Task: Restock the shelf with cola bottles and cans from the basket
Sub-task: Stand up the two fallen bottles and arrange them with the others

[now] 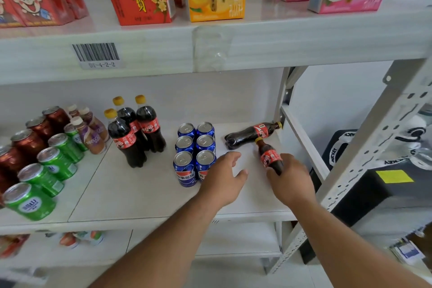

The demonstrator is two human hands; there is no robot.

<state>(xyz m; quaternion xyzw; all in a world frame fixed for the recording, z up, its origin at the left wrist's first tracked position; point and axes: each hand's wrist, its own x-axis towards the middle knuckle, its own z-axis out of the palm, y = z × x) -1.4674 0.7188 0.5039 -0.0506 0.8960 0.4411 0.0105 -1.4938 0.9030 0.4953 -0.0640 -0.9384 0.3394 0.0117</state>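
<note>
Both forearms reaching in from near edge over white shelf [140, 194]. Far left: green cans [50, 168] and red-brown cans, upright in rows. Three upright cola bottles [138, 133], yellow caps. Six blue cans [194, 149], two columns. Left hand [224, 177] released, fingers spread, just beside blue cans. Right hand [289, 180] grasping small cola bottle [270, 156], tilted. Beyond, far right: fallen cola bottle [252, 134] on its side.
</note>
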